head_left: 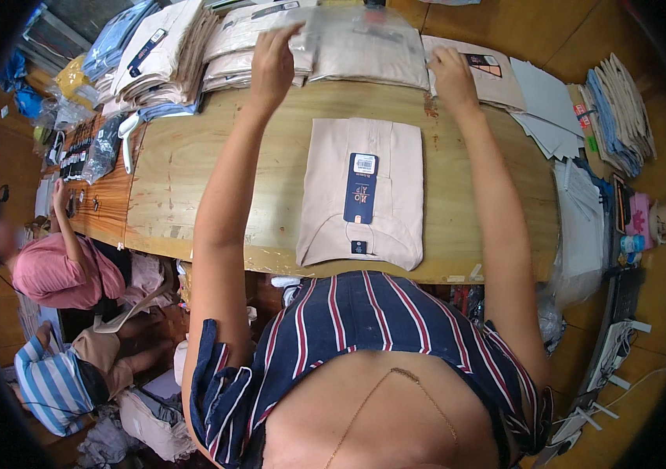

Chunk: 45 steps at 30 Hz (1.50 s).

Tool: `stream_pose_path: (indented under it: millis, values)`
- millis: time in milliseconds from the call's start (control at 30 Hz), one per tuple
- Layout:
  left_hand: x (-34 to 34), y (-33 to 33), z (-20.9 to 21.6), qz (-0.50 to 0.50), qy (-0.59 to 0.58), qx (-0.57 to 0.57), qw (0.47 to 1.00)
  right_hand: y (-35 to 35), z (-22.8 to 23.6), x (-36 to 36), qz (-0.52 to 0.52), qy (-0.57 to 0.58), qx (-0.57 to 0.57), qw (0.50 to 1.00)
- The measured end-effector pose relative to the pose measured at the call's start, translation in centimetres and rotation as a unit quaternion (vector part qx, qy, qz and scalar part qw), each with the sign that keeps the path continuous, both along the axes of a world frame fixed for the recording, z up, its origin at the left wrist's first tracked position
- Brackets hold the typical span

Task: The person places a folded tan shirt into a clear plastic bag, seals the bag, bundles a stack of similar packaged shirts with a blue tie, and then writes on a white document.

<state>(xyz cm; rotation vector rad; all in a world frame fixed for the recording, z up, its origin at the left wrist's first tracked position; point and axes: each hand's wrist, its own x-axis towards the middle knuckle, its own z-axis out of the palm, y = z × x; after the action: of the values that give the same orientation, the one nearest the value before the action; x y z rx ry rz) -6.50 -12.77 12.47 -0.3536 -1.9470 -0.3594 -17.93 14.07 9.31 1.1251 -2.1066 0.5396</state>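
Note:
A folded pale pink shirt (325, 176) lies on the table in front of me, with a dark blue hang tag (360, 199) on it. Both my arms reach past it to the far edge. My left hand (272, 66) is raised by the far stacks, its fingers closed at the edge of a cloudy clear plastic bag (364, 39). Over by the right end of that bag, my right hand (452, 78) has curled fingers, touching or just above a folded pale shirt (505, 90). What its fingertips hold, if anything, is hidden.
Tall stacks of folded shirts (180, 59) line the table's far edge. White sheets (540, 102) lie at the far right, near more folded clothes (622, 109). A white-handled tool (126, 144) rests at left. A person in pink (71, 270) sits at the left.

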Motion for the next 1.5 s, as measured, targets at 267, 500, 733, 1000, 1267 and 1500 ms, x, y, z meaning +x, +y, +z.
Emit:
stream_pose_path:
  millis: [267,500,733,1000,1267,1500]
  values:
    - [0.6,2.2,-3.3,-0.021,-0.12,0.021,0.992,-3.0,-1.6,8.0,-0.039,-0.244,0.166,0.955]
    - [0.2,3.2,-0.2,-0.018,-0.128,-0.039,0.991,-4.5,-1.1,6.2,-0.171,-0.312,0.056,0.933]
    - [1.5,0.4,-3.3,-0.009,-0.083,-0.132,0.988,0.3,-2.0,3.3,-0.099,-0.278,-0.031,0.955]
    - [4.0,2.4,-12.4,-0.149,-0.304,0.266,0.902,1.0,-10.1,2.3,-0.06,-0.234,-0.106,0.965]
    - [4.9,1.4,-11.4,-0.056,-0.244,0.259,0.933,0.3,-10.7,1.8,-0.039,-0.412,-0.145,0.899]
    - [2.3,1.1,-14.8,0.076,-0.309,0.412,0.853,2.4,-14.1,1.2,0.08,-0.485,-0.167,0.855]
